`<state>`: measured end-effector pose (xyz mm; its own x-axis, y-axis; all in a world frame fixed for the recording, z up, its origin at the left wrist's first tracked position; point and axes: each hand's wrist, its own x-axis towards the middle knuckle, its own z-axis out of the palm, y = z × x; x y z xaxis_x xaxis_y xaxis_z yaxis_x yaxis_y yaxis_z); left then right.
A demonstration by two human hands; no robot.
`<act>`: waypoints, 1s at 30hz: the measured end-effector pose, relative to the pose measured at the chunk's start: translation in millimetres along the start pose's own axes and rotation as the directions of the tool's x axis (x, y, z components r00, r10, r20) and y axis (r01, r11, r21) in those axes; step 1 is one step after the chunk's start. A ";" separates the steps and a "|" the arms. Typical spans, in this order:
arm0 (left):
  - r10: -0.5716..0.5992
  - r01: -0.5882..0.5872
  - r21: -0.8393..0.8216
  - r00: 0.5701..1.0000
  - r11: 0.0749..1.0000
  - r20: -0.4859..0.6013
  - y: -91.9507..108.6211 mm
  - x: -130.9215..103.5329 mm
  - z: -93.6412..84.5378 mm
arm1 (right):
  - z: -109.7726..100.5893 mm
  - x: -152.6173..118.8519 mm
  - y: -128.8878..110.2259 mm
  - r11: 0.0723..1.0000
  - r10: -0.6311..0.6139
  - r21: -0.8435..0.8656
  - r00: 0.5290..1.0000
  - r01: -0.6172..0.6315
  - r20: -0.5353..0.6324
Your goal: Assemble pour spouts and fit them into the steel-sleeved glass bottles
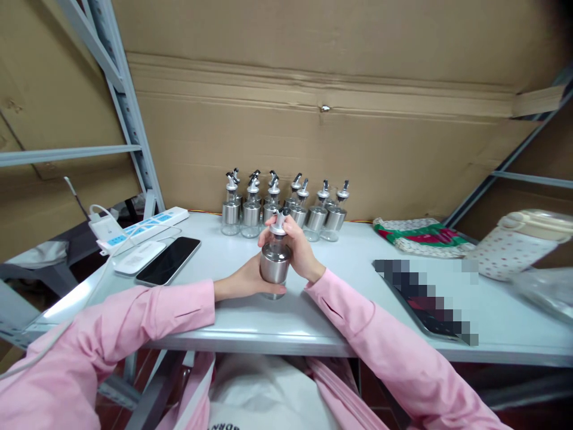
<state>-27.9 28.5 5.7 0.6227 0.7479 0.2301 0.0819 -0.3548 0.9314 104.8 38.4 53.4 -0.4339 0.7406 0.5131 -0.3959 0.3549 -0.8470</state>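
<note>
An oil dispenser bottle [274, 264] of clear glass with a steel sleeve stands upright near the front edge of the table. My left hand [246, 278] is closed around its lower body, the thumb across the front. Higher up, my right hand [299, 242] grips the silver pour spout [279, 223] at the neck, with fingers on both sides of it. Behind my hands, several matching oil bottles [230, 212] with black-tipped spouts stand in rows; my hands and the held bottle partly hide some of them.
At the left lie a black phone [169, 261], a white device [139, 257] and a power strip [147, 228] with cables. On the right are a patterned cloth [421, 237], a pixelated dark flat object [423, 301] and a dotted white tumbler [514, 245]. Cardboard [268, 131] backs the table.
</note>
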 end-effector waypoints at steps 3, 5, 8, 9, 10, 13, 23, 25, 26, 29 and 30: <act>0.011 -0.011 0.002 1.000 1.000 0.005 -0.3 0.2 -0.2 | 0.6 -1.0 0.9 1.000 -0.006 -0.019 1.000 0.006 -0.001; 0.012 -0.012 0.014 1.000 1.000 0.006 -0.6 0.6 -0.4 | 0.1 -1.7 0.8 0.999 -0.009 -0.036 1.000 0.009 0.013; -0.005 0.005 0.033 1.000 0.999 0.004 0.0 0.7 -0.4 | -1.7 -2.4 1.7 0.999 -0.021 -0.041 0.999 0.023 0.046; -0.011 0.010 0.033 1.000 0.999 0.006 0.3 0.6 -0.4 | -2.2 -2.6 2.5 0.999 -0.025 -0.044 0.998 0.028 0.054; -0.014 0.014 0.031 1.000 0.999 0.008 0.4 0.4 -0.2 | -2.7 -2.8 3.5 0.998 -0.030 -0.052 0.998 0.033 0.058; -0.025 0.025 0.028 1.000 0.999 0.005 -2.4 0.1 0.4 | -3.9 -2.9 6.7 0.995 -0.049 -0.089 0.997 0.055 0.059; 0.046 -0.047 0.115 0.999 0.992 0.004 -18.0 3.0 0.6 | -45.6 7.4 -7.5 0.869 -0.141 -0.493 0.977 0.044 -0.162; 0.000 -0.002 0.204 1.000 0.979 0.011 -13.2 0.3 0.3 | -58.2 8.7 -14.8 0.766 -0.187 -0.642 0.953 -0.011 -0.239; -0.023 0.017 0.243 0.999 0.970 0.022 -10.5 -1.1 0.0 | -63.9 9.0 -18.4 0.691 -0.226 -0.721 0.936 -0.041 -0.270; -0.041 0.015 0.327 0.997 0.945 0.071 -4.4 -4.0 -0.5 | -78.7 7.9 -25.7 0.396 -0.383 -0.901 0.861 -0.175 -0.335; -0.038 0.007 0.345 0.996 0.938 0.082 -3.4 -4.4 -0.6 | -83.2 6.7 -26.6 0.314 -0.416 -0.917 0.833 -0.245 -0.365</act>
<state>-31.4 26.8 1.7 0.6808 0.7123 0.1708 0.3501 -0.5213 0.7783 179.7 81.4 67.7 0.0982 0.6776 0.7289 0.7241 0.4538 -0.5194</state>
